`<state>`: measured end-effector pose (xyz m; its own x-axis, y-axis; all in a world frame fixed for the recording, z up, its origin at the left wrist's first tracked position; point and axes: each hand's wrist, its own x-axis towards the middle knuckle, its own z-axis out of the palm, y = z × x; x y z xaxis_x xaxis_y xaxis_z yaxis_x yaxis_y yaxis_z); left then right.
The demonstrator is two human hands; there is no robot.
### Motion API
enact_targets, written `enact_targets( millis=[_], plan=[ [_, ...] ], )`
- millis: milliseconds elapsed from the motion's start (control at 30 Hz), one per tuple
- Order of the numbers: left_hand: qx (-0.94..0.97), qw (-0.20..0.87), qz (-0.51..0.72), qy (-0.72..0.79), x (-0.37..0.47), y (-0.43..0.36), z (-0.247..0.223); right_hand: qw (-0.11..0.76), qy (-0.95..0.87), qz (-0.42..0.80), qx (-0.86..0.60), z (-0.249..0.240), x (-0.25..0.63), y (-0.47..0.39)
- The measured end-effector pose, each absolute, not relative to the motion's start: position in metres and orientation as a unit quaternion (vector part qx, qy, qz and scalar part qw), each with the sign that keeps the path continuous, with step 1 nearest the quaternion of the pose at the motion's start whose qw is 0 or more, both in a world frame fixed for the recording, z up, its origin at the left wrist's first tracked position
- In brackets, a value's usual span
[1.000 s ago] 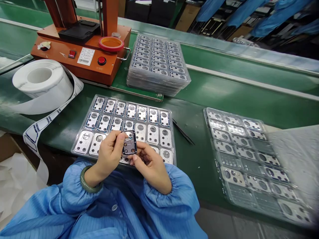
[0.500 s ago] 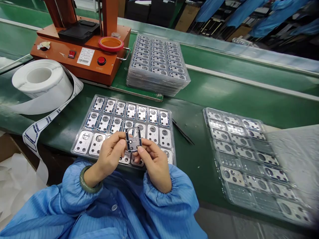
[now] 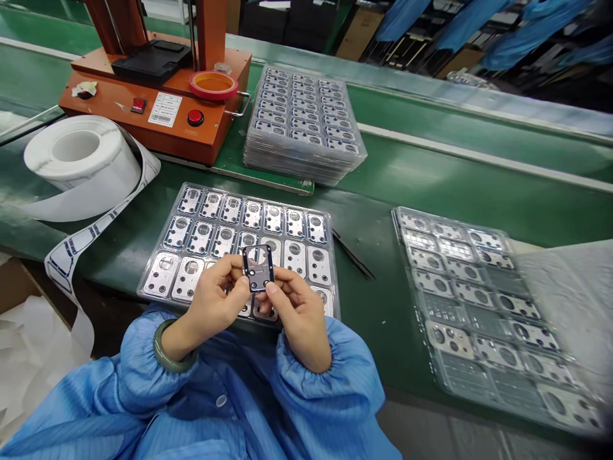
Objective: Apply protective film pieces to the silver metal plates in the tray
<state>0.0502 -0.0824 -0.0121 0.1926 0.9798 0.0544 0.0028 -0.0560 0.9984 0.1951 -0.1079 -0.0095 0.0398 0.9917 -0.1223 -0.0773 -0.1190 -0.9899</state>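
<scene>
A small metal plate with a dark blue border (image 3: 258, 269) is held upright between both hands, over a clear tray of similar silver plates (image 3: 306, 220). My left hand (image 3: 218, 300) pinches its left edge, the thumb on the lower left of its face. My right hand (image 3: 301, 316) grips the lower right corner between thumb and fingers. Both hands hide part of the tray's front rows. Black tweezers (image 3: 353, 255) lie on the green table just right of the tray.
An orange machine (image 3: 158, 108) and a roll of white labels (image 3: 79, 153) stand at the left. Stacked trays of plates (image 3: 304, 121) are behind. A partly filled tray (image 3: 460, 281) lies right, beside plastic sheeting (image 3: 569, 294). An open carton (image 3: 29, 287) is at lower left.
My left thumb has moved right, from beside the plate onto its lower left face. The plate has tilted slightly, and its surface looks darker. My right hand keeps its grip.
</scene>
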Motion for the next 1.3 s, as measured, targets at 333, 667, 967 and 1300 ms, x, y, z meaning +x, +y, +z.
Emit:
enact_targets(
  millis=[333, 667, 967, 1300],
  plan=[
    [0.557, 0.539, 0.456, 0.438, 0.0495, -0.0828, -0.0139, 0.496, -0.439, 0.534, -0.525, -0.0068, 0.195, -0.1077],
    [0.556, 0.548, 0.454, 0.429, 0.0479, -0.0807, -0.0129, 0.493, -0.445, 0.534, -0.524, -0.0071, 0.1948, -0.1084],
    [0.558, 0.549, 0.455, 0.425, 0.0462, -0.0806, -0.0138, 0.49, -0.456, 0.532, -0.518, -0.0065, 0.194, -0.1075],
    [0.543, 0.562, 0.455, 0.427, 0.0454, -0.0795, -0.0112, 0.478, -0.467, 0.534, -0.518, -0.0067, 0.1947, -0.1083]
  ],
)
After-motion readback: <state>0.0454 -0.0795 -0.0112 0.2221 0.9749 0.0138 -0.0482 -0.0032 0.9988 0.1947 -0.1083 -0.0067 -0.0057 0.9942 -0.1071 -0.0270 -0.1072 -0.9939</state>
